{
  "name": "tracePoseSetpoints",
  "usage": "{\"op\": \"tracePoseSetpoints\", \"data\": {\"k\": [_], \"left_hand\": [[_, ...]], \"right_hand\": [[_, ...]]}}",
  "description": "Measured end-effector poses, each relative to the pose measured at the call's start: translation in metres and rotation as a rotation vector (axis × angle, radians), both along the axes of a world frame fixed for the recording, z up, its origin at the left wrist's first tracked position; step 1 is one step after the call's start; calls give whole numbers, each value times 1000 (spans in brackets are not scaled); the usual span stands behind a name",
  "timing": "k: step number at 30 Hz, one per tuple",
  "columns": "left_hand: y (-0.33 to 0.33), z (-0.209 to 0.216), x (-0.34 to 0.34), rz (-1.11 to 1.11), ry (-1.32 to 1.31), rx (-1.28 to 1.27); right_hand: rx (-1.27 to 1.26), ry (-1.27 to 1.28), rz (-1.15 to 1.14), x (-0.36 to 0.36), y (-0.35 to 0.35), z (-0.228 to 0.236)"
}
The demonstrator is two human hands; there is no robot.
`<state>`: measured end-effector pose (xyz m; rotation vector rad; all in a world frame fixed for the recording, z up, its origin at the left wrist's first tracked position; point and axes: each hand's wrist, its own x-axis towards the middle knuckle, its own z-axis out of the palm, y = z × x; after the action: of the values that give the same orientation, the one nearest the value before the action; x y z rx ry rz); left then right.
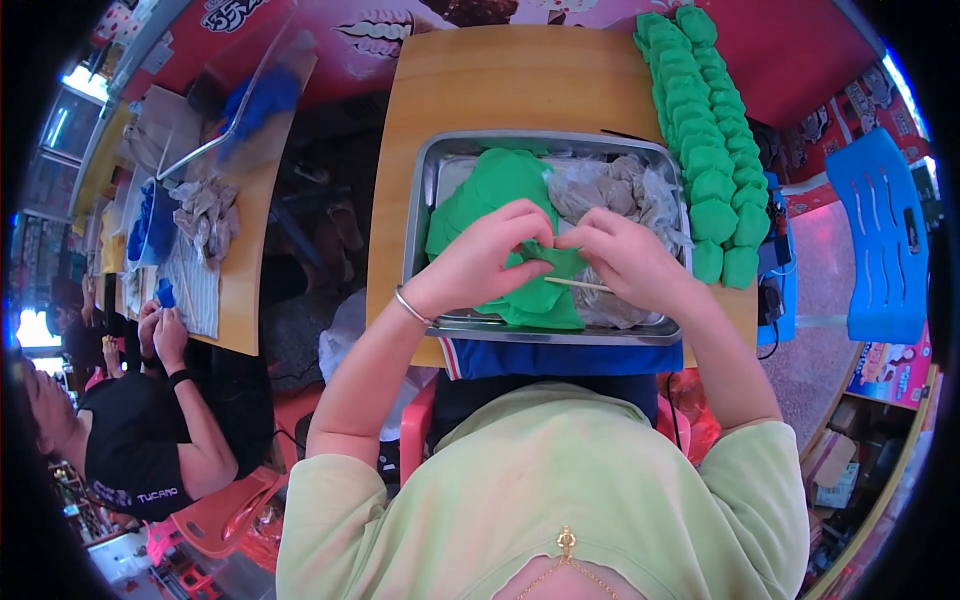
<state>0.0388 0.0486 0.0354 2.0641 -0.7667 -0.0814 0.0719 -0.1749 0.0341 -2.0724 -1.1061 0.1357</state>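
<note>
- Nearest to my camera is the wearer's pale green shirt (540,470); beyond it I see both hands above the metal tray (425,200), which sits toward the near edge of the tabletop (500,80).
- The left hand (500,250) and the right hand (625,260) both pinch one small green sheet (557,262), near the middle of the tray.
- I judge this sheet to be light, soft and easily torn, perhaps a little sticky; I would hold it only by its rim, with the fingertips.
- A thin stick (578,285) shows under the right hand; whether it is gripped, I cannot tell.
- Around: a green pile (510,185) in the tray's left part, a plastic bag (615,190) of greyish-brown stuff at its right.
- Rows of green pieces (710,180) follow the tabletop's right edge, so they limit the right side.
</note>
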Motion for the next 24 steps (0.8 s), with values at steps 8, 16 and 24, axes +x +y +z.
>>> {"op": "tracePoseSetpoints", "data": {"k": [8,16,24], "left_hand": [[-26,-2,-14,117,474,-691],[-60,4,-30,348,450,-847],[-69,14,-29,178,883,-1435]], "right_hand": [[-25,-57,64,0,-6,32],[649,241,-467,-23,16,8],[937,882,-186,-13,-2,36]]}}
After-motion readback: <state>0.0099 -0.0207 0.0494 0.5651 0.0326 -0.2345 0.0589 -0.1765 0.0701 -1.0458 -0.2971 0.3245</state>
